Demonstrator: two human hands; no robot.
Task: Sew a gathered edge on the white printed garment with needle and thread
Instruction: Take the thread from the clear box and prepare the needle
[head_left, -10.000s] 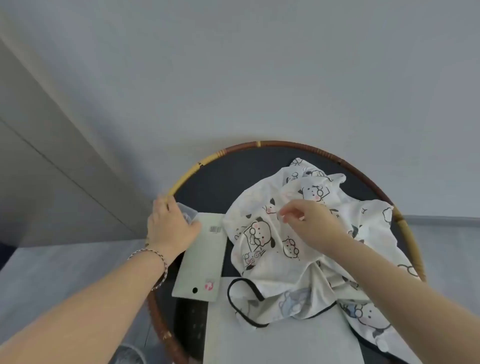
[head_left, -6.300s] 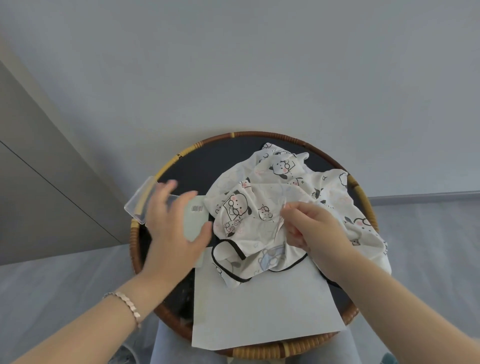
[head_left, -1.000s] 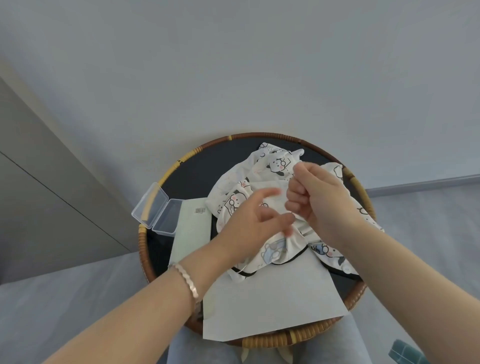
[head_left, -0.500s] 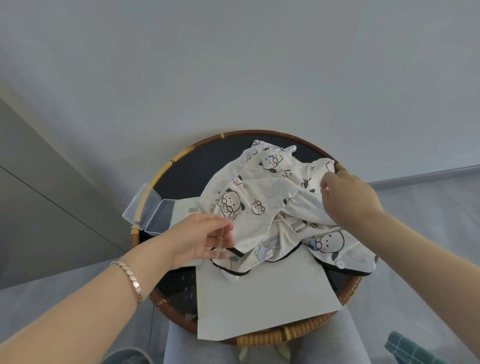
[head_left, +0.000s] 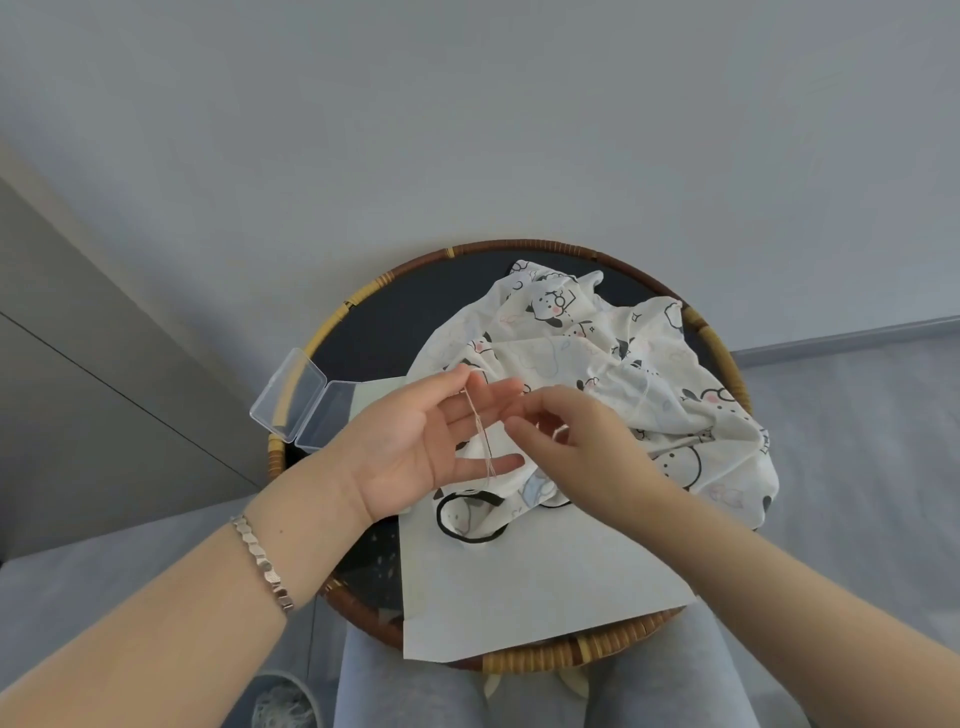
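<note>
Half a second ago the two hands were far apart, the right one pulling the cloth near the far right rim; now both have come together above the near part of the garment (head_left: 613, 374), and a thread (head_left: 480, 436) shows between them.

The left hand (head_left: 415, 447) is turned palm up with its fingers spread. Its thumb and forefinger pinch the top of the thread, which hangs down across the open fingers. The right hand (head_left: 566, 436) has its fingertips curled together just beside the thread; I think it pinches the other end or the needle, but the needle is too small to see.

The garment lies crumpled on the round rattan tray (head_left: 727, 358), partly over a sheet of white paper (head_left: 519, 587). A clear plastic box (head_left: 306, 405) stands open at the left rim.

By my judgement, the step in hand is preparing the thread, perhaps knotting or threading it; no stitch is visible in the cloth. The next move calls for a firm thread end, then finding the edge of the garment and holding it flat for the first stitch.
</note>
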